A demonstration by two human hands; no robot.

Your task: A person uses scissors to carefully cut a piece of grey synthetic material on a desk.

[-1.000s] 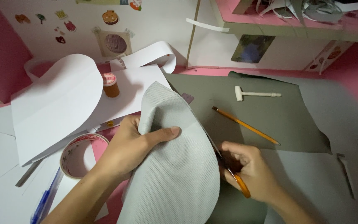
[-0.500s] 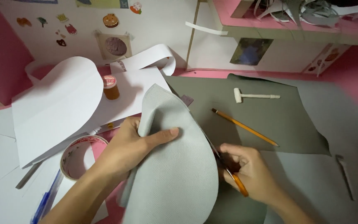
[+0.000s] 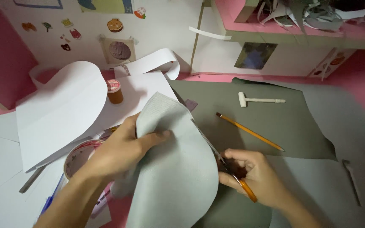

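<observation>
felt, soft and pale grey, fills the middle: a big sheet with a fuzzy, woven look and a round, curved edge. it bends up like a hill and sits in front of the person, between both hands, over a darker grey-green sheet that lies flat on the pink table. the left hand grips the pale sheet at its top, thumb pressed on the front, fingers tucked behind. the right hand is closed around scissors with orange handles; the thin metal blades touch the sheet's right edge. a yellow pencil lies slanted on the dark sheet, and a small white hammer-shaped tool lies past it. smooth white paper curls on the left. a roll of tape peeks out under the left wrist. a little brown bottle stands on the paper.
</observation>
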